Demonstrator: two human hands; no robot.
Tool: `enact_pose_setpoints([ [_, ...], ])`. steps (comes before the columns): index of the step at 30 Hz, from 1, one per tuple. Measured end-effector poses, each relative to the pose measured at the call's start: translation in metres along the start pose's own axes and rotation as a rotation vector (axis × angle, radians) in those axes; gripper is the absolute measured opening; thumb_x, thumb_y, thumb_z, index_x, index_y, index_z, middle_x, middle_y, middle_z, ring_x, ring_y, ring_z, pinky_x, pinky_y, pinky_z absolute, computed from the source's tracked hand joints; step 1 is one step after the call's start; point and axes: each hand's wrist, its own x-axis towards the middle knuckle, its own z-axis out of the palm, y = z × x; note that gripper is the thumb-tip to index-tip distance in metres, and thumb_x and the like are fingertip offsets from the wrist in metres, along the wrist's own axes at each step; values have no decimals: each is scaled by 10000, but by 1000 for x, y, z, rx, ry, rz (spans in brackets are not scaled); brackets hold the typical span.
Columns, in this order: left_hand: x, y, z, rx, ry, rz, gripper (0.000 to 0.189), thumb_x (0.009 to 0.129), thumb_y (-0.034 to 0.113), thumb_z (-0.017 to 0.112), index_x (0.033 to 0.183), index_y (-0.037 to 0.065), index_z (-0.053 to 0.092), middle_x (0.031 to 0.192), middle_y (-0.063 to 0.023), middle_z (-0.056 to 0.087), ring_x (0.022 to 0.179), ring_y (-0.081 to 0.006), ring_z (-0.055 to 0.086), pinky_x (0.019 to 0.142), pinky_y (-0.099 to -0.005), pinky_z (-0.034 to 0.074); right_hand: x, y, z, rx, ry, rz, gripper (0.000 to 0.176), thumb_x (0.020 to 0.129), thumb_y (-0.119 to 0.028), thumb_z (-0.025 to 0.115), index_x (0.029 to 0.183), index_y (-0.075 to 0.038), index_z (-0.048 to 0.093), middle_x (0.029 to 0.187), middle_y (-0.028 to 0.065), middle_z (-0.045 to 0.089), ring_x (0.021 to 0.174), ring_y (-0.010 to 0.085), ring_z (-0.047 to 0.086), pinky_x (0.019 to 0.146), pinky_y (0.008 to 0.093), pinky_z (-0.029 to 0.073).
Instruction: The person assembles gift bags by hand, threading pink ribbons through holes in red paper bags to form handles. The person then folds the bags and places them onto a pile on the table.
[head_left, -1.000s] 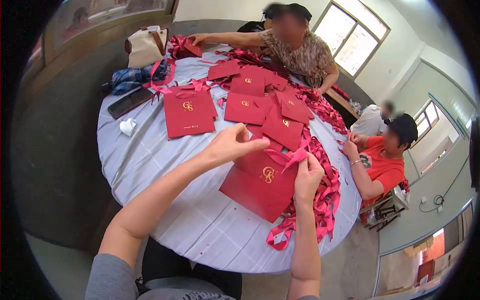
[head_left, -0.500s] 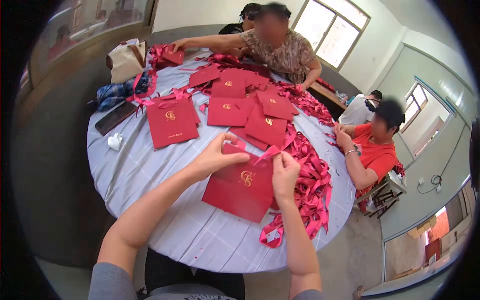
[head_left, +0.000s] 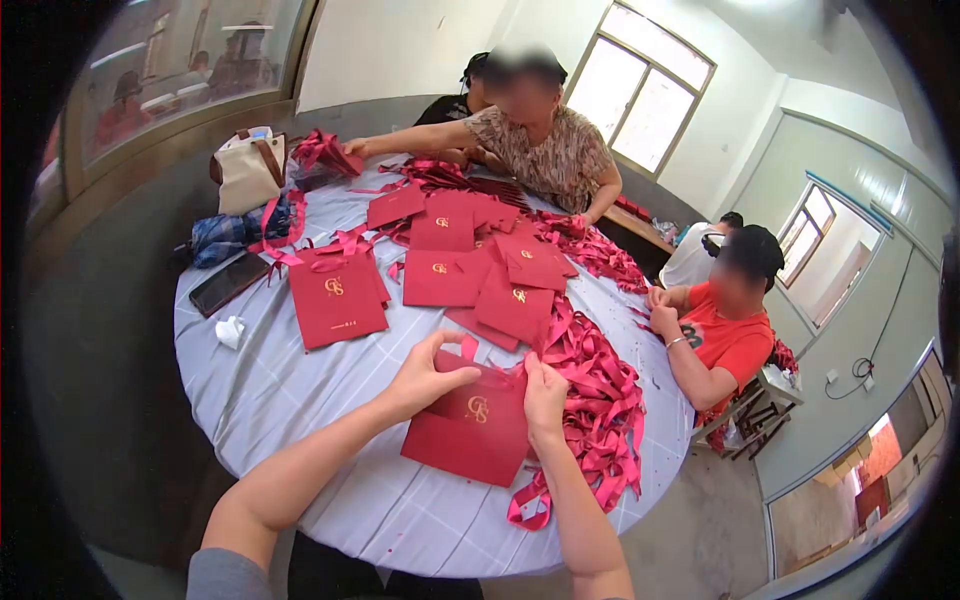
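Note:
A red paper bag [head_left: 468,440] with a gold monogram lies tilted on the near side of the cloth-covered table. My left hand [head_left: 432,378] is closed at its upper left edge, thumb in front and fingers behind, where a bit of pink ribbon stands up. At the upper right corner, my right hand [head_left: 545,392] pinches a pink ribbon [head_left: 516,366] between thumb and fingertips. Just right of that hand spreads a heap of loose pink ribbons [head_left: 603,420]. The exact ribbon ends inside my fingers are hidden.
Several red bags [head_left: 440,278] pile up mid-table, and another bag [head_left: 338,300] lies at left. A phone [head_left: 228,287], crumpled tissue [head_left: 230,332], folded umbrella [head_left: 228,232] and cream handbag [head_left: 248,178] line the left edge. People [head_left: 735,330] sit around the far and right sides.
The head view has tilted up, so the table sits lower. My right hand has brought the ribbon closer to the bag's upper right corner. A person across lifts a red bundle at the far left.

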Motion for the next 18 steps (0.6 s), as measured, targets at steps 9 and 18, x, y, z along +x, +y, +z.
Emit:
enact_pose_setpoints([
  [9, -1, -9, -1, -153, 37, -157, 482, 763, 133, 702, 1160, 11, 458, 862, -101, 629, 753, -139, 623, 659, -265, 516, -3, -23, -4, 437, -153, 441, 271, 925, -265, 528, 763, -59, 599, 729, -21, 567, 641, 57, 497, 598, 230, 399],
  [18, 0, -12, -8, -139, 161, -260, 478, 753, 151, 723, 1172, 116, 494, 909, -104, 612, 767, -169, 622, 645, -300, 530, -10, -33, -1, 262, -384, 158, 169, 814, -150, 661, 895, -6, 625, 822, 63, 649, 724, 123, 607, 617, 270, 492],
])
